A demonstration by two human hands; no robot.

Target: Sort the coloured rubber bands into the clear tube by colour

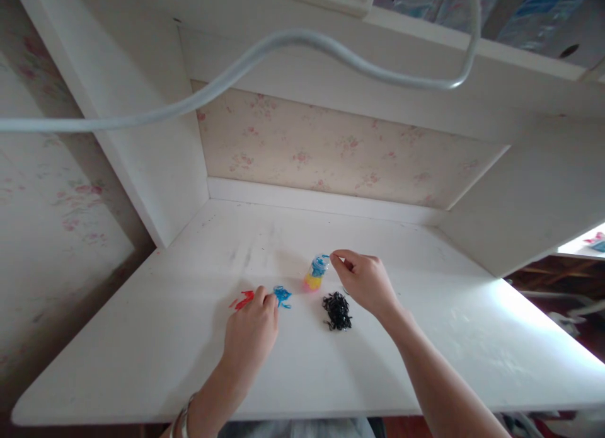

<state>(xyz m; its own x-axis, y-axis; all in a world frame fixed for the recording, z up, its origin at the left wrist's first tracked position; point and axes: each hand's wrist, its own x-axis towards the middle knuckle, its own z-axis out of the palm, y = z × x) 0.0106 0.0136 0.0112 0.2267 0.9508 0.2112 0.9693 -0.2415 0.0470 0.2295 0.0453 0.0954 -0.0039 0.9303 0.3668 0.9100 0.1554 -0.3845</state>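
A small clear bottle [315, 274] stands upright on the white desk, with pink, yellow and blue layers inside. At its mouth, my right hand [362, 277] pinches a small blue band [326, 256] between thumb and finger. My left hand [255, 318] is low over the desk between a red pile [244, 299] and a blue pile of bands [282, 295]. Its fingers are bent down at the blue pile's edge; whether they hold anything is hidden. A heap of black bands [337, 311] lies in front of the bottle, below my right hand.
The desk [302, 368] has side panels and a low back ledge [321, 199]. A white cable [293, 38] hangs across the upper view under a shelf holding plastic-wrapped items. Floral wallpaper shows behind and at the left.
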